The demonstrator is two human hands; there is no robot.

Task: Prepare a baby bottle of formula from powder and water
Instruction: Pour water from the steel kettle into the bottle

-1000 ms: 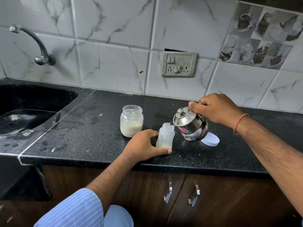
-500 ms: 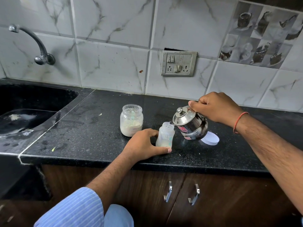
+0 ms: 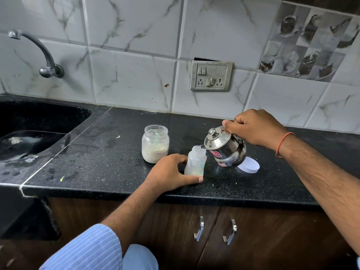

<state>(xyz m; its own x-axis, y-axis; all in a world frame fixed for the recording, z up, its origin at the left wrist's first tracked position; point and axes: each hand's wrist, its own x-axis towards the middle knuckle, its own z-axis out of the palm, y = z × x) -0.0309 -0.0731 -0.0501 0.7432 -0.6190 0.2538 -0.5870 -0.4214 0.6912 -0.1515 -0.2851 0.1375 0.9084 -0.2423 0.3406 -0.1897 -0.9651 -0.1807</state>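
Marble-tiled wall; black counter; wooden cabinets.

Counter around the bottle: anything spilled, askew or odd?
No visible spill. The kettle is tilted on purpose, spout at the baby bottle mouth. Small pale flecks lie on the counter, and the jar stands open, a white lid lying behind the kettle.

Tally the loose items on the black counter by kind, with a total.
Baby bottle: 1
Powder jar: 1
Steel kettle, held tilted over the bottle: 1
White lid: 1
Total: 4
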